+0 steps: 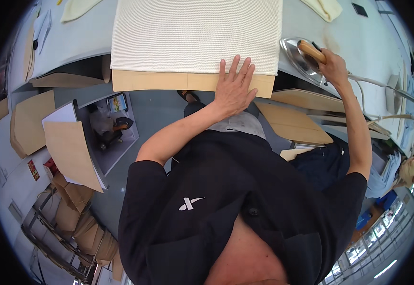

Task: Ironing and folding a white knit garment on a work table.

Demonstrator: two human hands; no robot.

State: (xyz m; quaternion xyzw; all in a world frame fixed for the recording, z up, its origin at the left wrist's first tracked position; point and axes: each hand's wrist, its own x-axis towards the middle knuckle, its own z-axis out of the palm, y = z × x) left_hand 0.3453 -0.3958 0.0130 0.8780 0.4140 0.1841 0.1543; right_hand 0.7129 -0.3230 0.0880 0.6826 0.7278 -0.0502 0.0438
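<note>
— Head view: where do the hands sit?

— The left hand lies flat, fingers spread, grasping nothing, pressing the near edge of the cream ribbed knitted panel and the tan cardboard sheet under it, both on the pale grey bench.

— And the right?

— The right hand is clenched round the wooden handle of the shiny metal iron, just beside the panel's right edge.

Bare table beyond the iron; knit panel fills the middle.
</note>
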